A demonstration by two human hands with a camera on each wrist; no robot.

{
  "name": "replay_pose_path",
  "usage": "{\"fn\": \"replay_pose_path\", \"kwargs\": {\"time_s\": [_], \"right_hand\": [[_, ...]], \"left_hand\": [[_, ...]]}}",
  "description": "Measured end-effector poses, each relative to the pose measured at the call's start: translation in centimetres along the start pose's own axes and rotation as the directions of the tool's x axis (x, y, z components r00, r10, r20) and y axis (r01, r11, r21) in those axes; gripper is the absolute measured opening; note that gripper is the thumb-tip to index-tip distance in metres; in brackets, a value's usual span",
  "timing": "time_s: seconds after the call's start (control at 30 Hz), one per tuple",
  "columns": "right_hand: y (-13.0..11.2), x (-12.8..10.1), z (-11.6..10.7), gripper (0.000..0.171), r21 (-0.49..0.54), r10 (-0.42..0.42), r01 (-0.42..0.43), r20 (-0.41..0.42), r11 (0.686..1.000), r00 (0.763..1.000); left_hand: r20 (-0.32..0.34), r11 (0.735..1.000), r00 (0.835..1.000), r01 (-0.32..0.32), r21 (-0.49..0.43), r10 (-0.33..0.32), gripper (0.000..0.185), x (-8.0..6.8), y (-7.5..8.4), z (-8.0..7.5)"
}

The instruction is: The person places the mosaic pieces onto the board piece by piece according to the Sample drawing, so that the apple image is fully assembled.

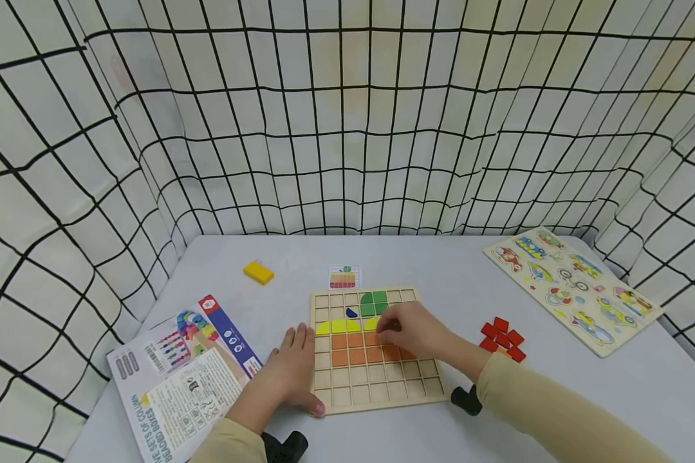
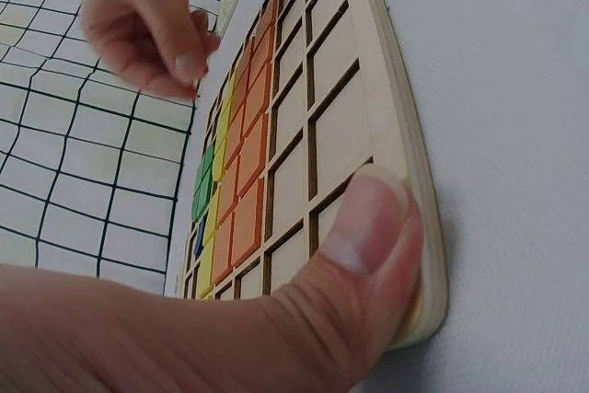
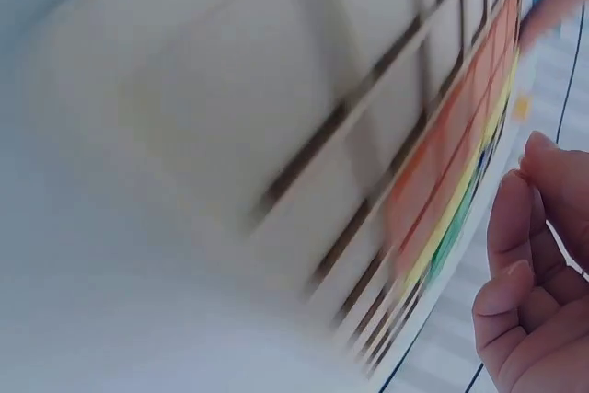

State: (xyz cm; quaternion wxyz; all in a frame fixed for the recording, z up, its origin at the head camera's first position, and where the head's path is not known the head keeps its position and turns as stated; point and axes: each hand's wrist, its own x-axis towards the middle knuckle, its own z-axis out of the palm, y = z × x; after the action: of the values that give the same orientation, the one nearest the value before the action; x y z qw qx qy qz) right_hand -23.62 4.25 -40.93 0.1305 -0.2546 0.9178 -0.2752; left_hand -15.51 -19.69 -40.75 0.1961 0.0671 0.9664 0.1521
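Note:
A wooden grid board (image 1: 382, 392) lies on the table, partly filled with orange square tiles (image 1: 340, 357), yellow pieces (image 1: 338, 326), green pieces (image 1: 374, 302) and a dark blue piece (image 1: 351, 313). My left hand (image 1: 289, 373) rests along the board's left edge, fingers straight. Its thumb (image 2: 368, 218) presses on the near corner. Over the board's right half, my right hand (image 1: 411, 328) has thumb and index finger pinched together. A tiny orange bit (image 3: 523, 164) shows between those fingertips; it looks like a tile, mostly hidden.
Red square tiles (image 1: 500, 323), with an orange one among them, lie right of the board. Behind it are a small picture card (image 1: 344, 277) and a yellow block (image 1: 259, 272). A printed box (image 1: 179, 379) lies left, a picture puzzle board (image 1: 573, 289) right. Black netting (image 1: 342, 135) surrounds the table.

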Motion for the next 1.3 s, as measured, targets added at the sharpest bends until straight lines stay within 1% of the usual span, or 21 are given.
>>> {"fn": "replay_pose_path", "kwargs": {"time_s": [0.1, 0.27, 0.4, 0.53, 0.6, 0.67, 0.8, 0.93, 1.0, 1.17, 1.3], "right_hand": [[2.8, -1.4, -1.9, 0.003, 0.016, 0.039, -0.038, -0.041, 0.999, 0.998], [7.8, -4.5, -5.0, 0.007, 0.02, 0.062, -0.06, -0.086, 0.998, 0.994], [10.7, -7.2, -6.5, 0.01, -0.006, 0.113, -0.114, -0.09, 0.993, 0.989], [12.6, -9.7, -7.1, 0.009, -0.028, 0.169, -0.171, -0.054, 0.985, 0.984], [13.2, -10.6, -7.1, 0.009, -0.038, 0.203, -0.204, -0.036, 0.978, 0.979], [13.6, -11.2, -7.0, 0.013, -0.056, 0.225, -0.227, -0.033, 0.972, 0.974], [13.9, -12.0, -6.5, 0.023, -0.138, 0.273, -0.28, -0.064, 0.95, 0.96], [13.7, -12.2, -6.2, 0.028, -0.163, 0.296, -0.304, -0.072, 0.939, 0.953], [13.7, -12.2, -6.1, 0.028, -0.145, 0.295, -0.301, -0.064, 0.942, 0.953], [13.6, -12.3, -6.1, 0.022, -0.05, 0.286, -0.288, -0.038, 0.956, 0.957], [13.4, -12.5, -6.2, 0.019, 0.004, 0.275, -0.275, -0.043, 0.961, 0.96]], "left_hand": [[0.0, 1.0, 1.0, 0.003, 0.004, -0.003, 0.132, 0.0, 0.1, -0.1], [-0.004, 1.0, 1.0, 0.002, 0.003, -0.002, 0.132, -0.2, 0.3, -0.2], [-0.01, 1.0, 1.0, 0.009, 0.004, -0.009, 0.132, -0.3, 0.4, -0.3], [-0.017, 1.0, 1.0, 0.005, 0.001, -0.005, 0.132, -0.3, 0.3, -0.3], [-0.017, 1.0, 1.0, 0.0, -0.001, 0.0, 0.132, -0.3, 0.3, -0.3], [-0.016, 1.0, 1.0, -0.002, -0.002, 0.002, 0.132, -0.2, 0.3, -0.2], [-0.009, 1.0, 1.0, -0.002, -0.008, 0.002, 0.132, -0.1, 0.4, -0.1], [-0.002, 1.0, 1.0, 0.0, -0.015, 0.0, 0.132, 0.0, 0.3, -0.1], [0.0, 1.0, 1.0, 0.0, -0.017, 0.0, 0.133, 0.0, 0.3, -0.1], [0.004, 1.0, 1.0, 0.001, -0.022, -0.001, 0.132, 0.0, 0.3, -0.2], [0.007, 1.0, 1.0, 0.001, -0.03, -0.001, 0.132, -0.1, 0.3, -0.2]]}}
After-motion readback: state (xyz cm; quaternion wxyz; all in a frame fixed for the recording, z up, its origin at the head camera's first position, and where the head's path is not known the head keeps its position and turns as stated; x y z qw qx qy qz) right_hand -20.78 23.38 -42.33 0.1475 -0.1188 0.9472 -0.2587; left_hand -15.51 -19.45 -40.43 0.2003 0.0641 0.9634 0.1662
